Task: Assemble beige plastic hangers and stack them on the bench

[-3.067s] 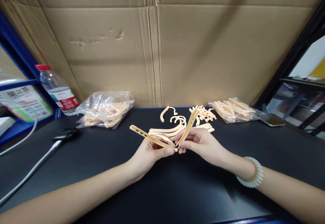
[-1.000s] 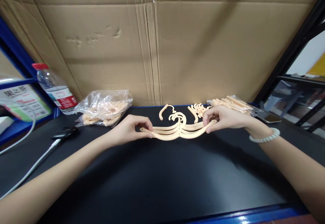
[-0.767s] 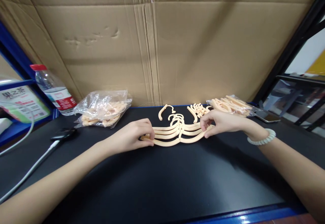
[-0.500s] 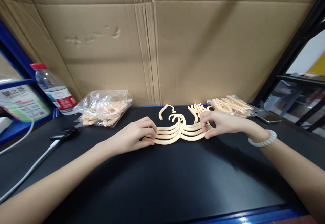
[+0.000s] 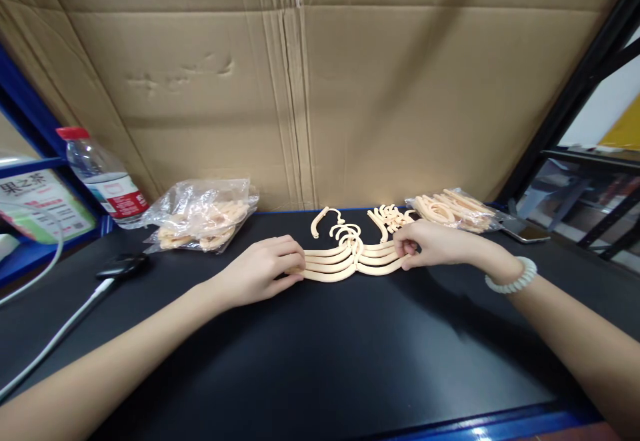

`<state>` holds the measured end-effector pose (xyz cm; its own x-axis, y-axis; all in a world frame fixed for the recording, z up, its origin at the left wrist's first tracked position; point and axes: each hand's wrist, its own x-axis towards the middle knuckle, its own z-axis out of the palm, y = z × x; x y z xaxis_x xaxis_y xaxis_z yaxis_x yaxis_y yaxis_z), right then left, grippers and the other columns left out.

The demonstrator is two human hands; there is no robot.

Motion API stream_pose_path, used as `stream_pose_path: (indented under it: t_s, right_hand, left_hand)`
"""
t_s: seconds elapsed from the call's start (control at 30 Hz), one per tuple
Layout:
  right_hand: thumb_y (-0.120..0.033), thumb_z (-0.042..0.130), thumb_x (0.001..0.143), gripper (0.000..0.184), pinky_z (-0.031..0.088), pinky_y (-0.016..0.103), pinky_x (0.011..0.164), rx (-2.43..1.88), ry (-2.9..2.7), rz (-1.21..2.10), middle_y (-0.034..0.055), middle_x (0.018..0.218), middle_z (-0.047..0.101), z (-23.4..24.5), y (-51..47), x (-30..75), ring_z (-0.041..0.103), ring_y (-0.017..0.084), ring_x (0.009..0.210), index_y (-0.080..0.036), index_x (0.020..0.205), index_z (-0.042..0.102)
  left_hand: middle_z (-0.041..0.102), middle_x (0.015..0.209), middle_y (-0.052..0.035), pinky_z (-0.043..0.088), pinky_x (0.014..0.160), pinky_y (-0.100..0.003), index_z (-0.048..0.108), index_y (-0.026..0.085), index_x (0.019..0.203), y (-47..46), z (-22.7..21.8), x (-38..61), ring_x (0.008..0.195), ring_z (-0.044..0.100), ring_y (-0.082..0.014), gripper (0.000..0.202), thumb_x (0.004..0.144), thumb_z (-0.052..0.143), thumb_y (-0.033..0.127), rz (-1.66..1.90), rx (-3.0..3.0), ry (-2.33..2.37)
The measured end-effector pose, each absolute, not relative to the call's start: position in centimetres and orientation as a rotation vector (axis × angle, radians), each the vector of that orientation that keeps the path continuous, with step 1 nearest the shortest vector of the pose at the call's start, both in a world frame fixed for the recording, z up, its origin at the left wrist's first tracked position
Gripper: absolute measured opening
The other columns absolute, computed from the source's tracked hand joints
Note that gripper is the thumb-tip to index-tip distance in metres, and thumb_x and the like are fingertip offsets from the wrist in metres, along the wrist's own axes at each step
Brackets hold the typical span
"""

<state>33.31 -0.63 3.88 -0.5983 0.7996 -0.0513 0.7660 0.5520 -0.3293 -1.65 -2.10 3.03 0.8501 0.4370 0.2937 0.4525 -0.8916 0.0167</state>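
Note:
Several small peach plastic hangers [image 5: 350, 260] lie nested in a flat stack on the black table top [image 5: 320, 348]. My left hand [image 5: 260, 269] pinches the left ends of the stack, fingers curled over them. At the right ends my right hand [image 5: 430, 242] has its fingers closed on them; a pale bead bracelet sits on that wrist. A loose hook piece [image 5: 323, 218] and a small heap of loose hooks [image 5: 393, 216] lie just behind the stack.
A clear bag of peach parts [image 5: 203, 218] lies at the back left, another bag [image 5: 453, 209] at the back right beside a phone [image 5: 523, 230]. A water bottle [image 5: 103, 178], a black mouse [image 5: 123, 264] and a white cable [image 5: 55, 344] are on the left. Cardboard [image 5: 310, 94] walls the back.
I joined two hanger halves near me, then carried the hanger to the stack. My hands have pushed the stack together and a little farther back, and they stay on its ends.

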Motion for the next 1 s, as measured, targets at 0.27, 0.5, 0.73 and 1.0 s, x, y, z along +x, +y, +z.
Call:
stream_pose_path:
  t_s: [0.27,0.5,0.73,1.0]
  right_hand:
    - [-0.024,0.072,0.072,0.024,0.031,0.022,0.053,-1.247,-2.714,0.459,-0.0057,0.068,0.047,4.7,-2.6,31.4,0.043,0.010,0.059,-0.019,0.076,0.048]
    - [-0.019,0.066,0.078,0.015,0.028,0.022,0.053,-1.144,-2.792,0.421,-0.0051,0.066,0.053,4.4,-5.0,28.5,0.044,0.009,0.056,-0.019,0.074,0.051]
    - [-0.015,0.055,0.080,0.013,0.025,0.024,0.053,-1.326,-2.708,0.077,-0.0027,0.064,0.055,3.5,-4.3,29.0,0.044,0.011,0.056,-0.019,0.070,0.048]
    - [-0.021,0.057,0.083,0.018,0.028,0.025,0.053,-1.436,-2.701,0.058,0.0008,0.067,0.060,3.4,-3.8,29.3,0.053,0.016,0.059,-0.016,0.100,0.053]
  left_hand:
    - [0.062,0.095,-0.0083,0.047,0.078,-0.033,0.056,0.016,0.099,-2.9,1.7,-0.8,0.087,0.056,-0.0208,0.010,0.091,0.050,0.020,-0.559,-2.911,-0.700]
    - [0.064,0.092,-0.0076,0.046,0.078,-0.033,0.060,0.018,0.097,-3.4,0.8,0.1,0.087,0.057,-0.0200,0.013,0.093,0.047,0.017,-0.566,-2.886,-0.580]
    - [0.063,0.090,-0.0072,0.046,0.077,-0.032,0.062,0.017,0.091,-3.3,0.7,-0.1,0.086,0.059,-0.0193,0.013,0.092,0.049,0.016,-0.602,-2.886,-0.598]
    - [0.063,0.091,-0.0070,0.048,0.079,-0.033,0.062,0.017,0.089,-3.2,0.6,-0.1,0.086,0.059,-0.0193,0.014,0.092,0.048,0.017,-0.613,-2.869,-0.666]
